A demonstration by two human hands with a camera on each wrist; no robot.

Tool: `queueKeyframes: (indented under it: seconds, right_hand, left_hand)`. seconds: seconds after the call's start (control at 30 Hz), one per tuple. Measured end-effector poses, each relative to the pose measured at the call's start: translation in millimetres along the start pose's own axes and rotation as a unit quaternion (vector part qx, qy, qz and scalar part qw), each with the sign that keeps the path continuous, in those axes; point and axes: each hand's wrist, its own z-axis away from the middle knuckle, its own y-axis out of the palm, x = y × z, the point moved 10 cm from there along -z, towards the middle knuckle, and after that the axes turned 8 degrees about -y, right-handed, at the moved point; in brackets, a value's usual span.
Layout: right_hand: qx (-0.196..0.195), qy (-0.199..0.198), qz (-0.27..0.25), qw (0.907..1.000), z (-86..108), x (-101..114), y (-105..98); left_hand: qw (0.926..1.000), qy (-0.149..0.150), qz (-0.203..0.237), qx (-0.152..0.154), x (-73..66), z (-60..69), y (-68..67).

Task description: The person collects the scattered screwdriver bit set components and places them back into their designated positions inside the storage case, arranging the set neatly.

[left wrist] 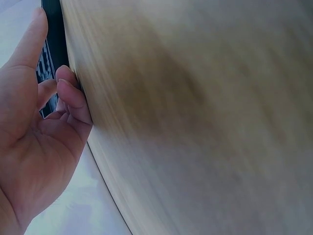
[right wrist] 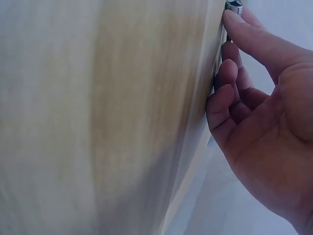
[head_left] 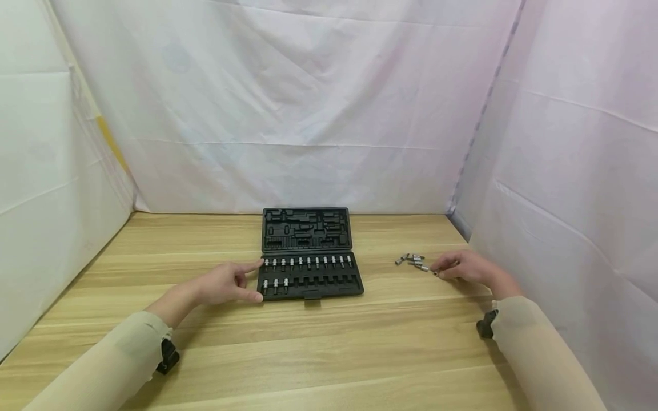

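Note:
A black tool case (head_left: 329, 292) lies unfolded on the table, its moulded lid at the back. Silver bit sockets (head_left: 309, 261) fill the case's rear row, and 3 more stand at the left of the front row. My left hand (head_left: 226, 283) touches the case's left side with outstretched index finger and thumb; its other fingers are bent. Off to the right, my right hand (head_left: 466, 267) pinches a bit socket (right wrist: 234, 7) between thumb and index finger, low over the table. Much of that socket is hidden by the fingers.
Several loose bit sockets (head_left: 415, 258) lie in a small pile just left of the right hand. The wooden table (head_left: 329, 354) is bounded by white cloth (head_left: 308, 103) at the back and both sides.

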Motion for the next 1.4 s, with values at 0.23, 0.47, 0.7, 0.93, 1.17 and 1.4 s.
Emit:
queueKeyframes:
  seconds: [0.23, 0.47, 0.7, 0.93, 1.17, 1.4]
  right_hand:
    - [-0.013, -0.001, -0.011, 0.9999, 2.8, 1.4, -3.2]
    - [-0.046, 0.010, -0.050, 0.9977, -0.5, 16.1, -13.6]
    - [-0.056, -0.037, -0.095, 0.9933, -21.3, 64.3, -5.4]
    - [-0.043, -0.064, -0.191, 0.9786, -46.9, 105.1, 17.8]
    - [-0.032, -0.088, -0.233, 0.9679, -69.0, 146.7, 38.0]
    - [-0.015, -0.117, -0.238, 0.9642, -90.1, 188.0, 62.4]
  left_hand:
    - [1.0000, 0.000, -0.003, 0.001, 0.6, -2.1, 0.1]
    - [1.0000, 0.000, 0.000, 0.001, 0.0, -1.4, -1.6]
    - [1.0000, 0.000, 0.000, 0.000, 0.3, -0.4, -1.7]
    - [1.0000, 0.001, 0.000, 0.001, 1.4, -0.8, -0.5]
    - [1.0000, -0.001, 0.004, 0.001, 2.2, -0.5, 0.2]
    - [1.0000, -0.007, 0.003, 0.002, 2.6, -0.3, 0.4]
